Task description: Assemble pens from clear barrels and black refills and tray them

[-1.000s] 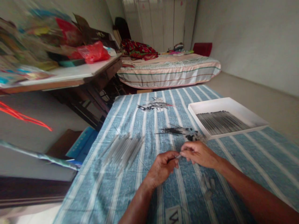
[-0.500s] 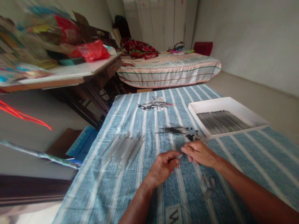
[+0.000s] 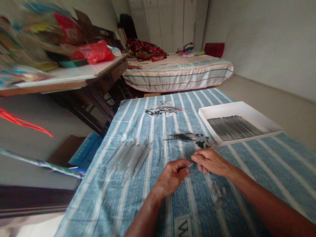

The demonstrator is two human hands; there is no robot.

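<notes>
Slim grey tube up front, between both hands, above the cloth-covered bench. Left hand: thumb and forefinger pinched on it. Right hand: fingers closed at its far end; whether a second part sits there is hidden, can't tell. Step looks like fitting or working the tube's end; next move probably calls for a steady left pinch, right hand pushing or turning in line. Beyond, at left: similar grey tubes, side by side. Further: thin black rods, then open white box with row of dark sticks. Farthest on bench: mixed loose pile.
</notes>
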